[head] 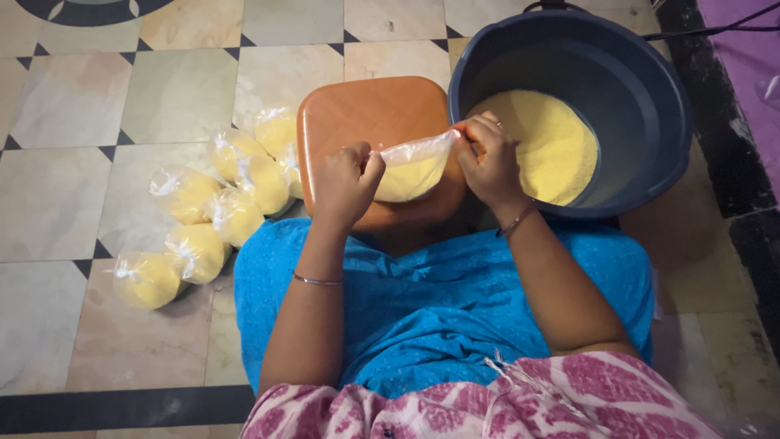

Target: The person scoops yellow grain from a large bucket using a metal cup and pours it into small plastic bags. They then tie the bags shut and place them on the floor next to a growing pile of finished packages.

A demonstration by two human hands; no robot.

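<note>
Tiled floor (pixel 73 97) in pale beige and grey squares with small dark diamonds at the corners spreads under everything, seen from above. Nearest the camera lies pink-and-white patterned cloth (pixel 487 402), then a bright blue garment (pixel 439 301) across the lap, with both forearms reaching forward over it, each wearing a thin bangle. Just beyond, the left hand (pixel 343 185) is closed in a fist, pinching one end of the mouth of a clear plastic bag (pixel 413 167); the right hand (pixel 487 158) is likewise closed, its fingers gripping the other end, so the bag's top is stretched taut between them. That bag holds yellow grain and hangs over an orange-brown stool top (pixel 366 114) with rounded corners. To the left of the stool, a cluster of tied, filled bags (pixel 219 211) of the same yellow grain rests on the floor, touching one another. Farther off to the right, just beside the stool, stands a dark blue-grey basin (pixel 626 89) with a heap of yellow grain (pixel 552 142) in its bottom.
</note>
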